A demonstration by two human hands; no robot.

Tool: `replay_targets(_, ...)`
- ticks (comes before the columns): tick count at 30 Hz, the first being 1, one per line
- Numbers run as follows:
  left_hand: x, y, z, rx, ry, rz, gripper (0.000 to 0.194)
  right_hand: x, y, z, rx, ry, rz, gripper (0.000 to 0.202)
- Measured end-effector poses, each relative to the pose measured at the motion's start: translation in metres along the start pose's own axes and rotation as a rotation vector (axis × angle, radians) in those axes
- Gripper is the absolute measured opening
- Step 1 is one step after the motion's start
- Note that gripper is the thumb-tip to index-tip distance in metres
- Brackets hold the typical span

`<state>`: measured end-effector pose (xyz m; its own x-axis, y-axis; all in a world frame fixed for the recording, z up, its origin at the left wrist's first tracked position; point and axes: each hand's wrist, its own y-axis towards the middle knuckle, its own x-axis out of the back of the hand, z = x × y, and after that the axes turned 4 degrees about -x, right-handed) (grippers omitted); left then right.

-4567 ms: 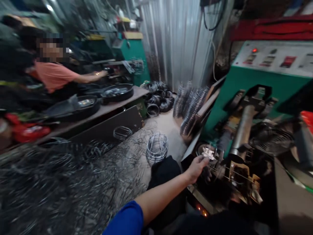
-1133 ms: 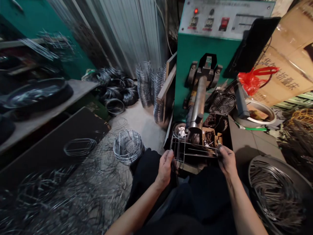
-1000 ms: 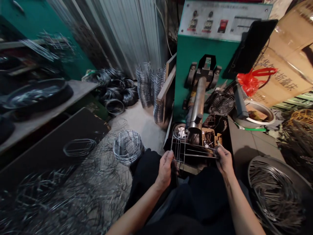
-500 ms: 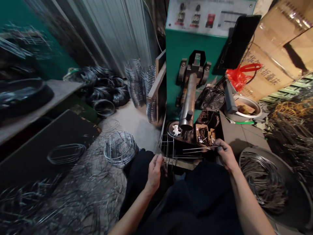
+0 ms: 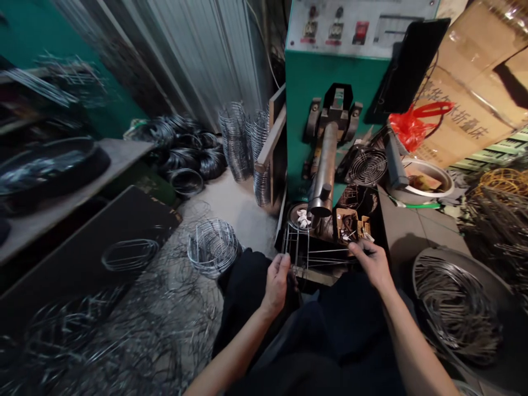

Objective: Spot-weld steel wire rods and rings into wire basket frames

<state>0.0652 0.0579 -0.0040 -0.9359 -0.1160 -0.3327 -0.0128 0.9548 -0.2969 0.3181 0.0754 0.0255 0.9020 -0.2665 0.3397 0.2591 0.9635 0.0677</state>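
My left hand is closed on a wire frame, thumb on top, near my left knee. The frame's thin metal bars stand up in front of the machine's lower edge. To the right, my right hand pinches the end of thin straight wires between thumb and fingers. These wires point left toward the frame; whether their tips touch it I cannot tell. Above and between the hands juts the round metal arm of a green machine.
A round bundle of bent wire frames stands on the floor at left. On the right, a wide dark pan holds many cut wires. Wire coils, stacked wire rings, a white pot and a cardboard box surround the machine.
My right hand has moved left with the wires, closer to the wire frame. My left hand still grips the frame. The whole view has shifted slightly, so the scene sits further right.
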Motion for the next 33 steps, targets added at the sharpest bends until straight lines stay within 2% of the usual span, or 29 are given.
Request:
replay_targets(3,0.0,0.001,0.0,-0.002,0.002,0.005,0.048,0.001,0.003,-0.004,0.012,0.017,-0.013,0.06)
replay_targets(7,0.006,0.005,-0.002,-0.03,0.043,-0.008,0.048,0.028,0.01,-0.006,0.107,-0.104,-0.174,0.059)
replay_targets(9,0.008,0.006,-0.002,-0.026,0.05,-0.017,0.048,0.036,0.01,-0.003,0.148,-0.168,-0.205,0.057)
replay_targets(12,0.003,0.004,-0.003,0.005,0.027,-0.017,0.049,0.028,0.007,0.001,0.135,-0.088,-0.13,0.059)
replay_targets(15,-0.003,0.0,-0.008,0.052,-0.02,-0.013,0.051,0.008,0.003,-0.002,0.033,0.057,-0.053,0.061)
replay_targets(18,-0.007,-0.004,-0.014,0.072,-0.06,-0.019,0.053,-0.004,0.001,-0.006,-0.036,0.125,-0.03,0.061)
replay_targets(28,-0.012,0.002,-0.019,0.024,-0.046,0.011,0.051,-0.001,0.015,-0.009,-0.073,0.125,0.048,0.063)
replay_targets(33,-0.013,0.006,-0.017,0.0,-0.034,0.029,0.051,-0.001,0.021,-0.011,-0.077,0.132,0.042,0.065)
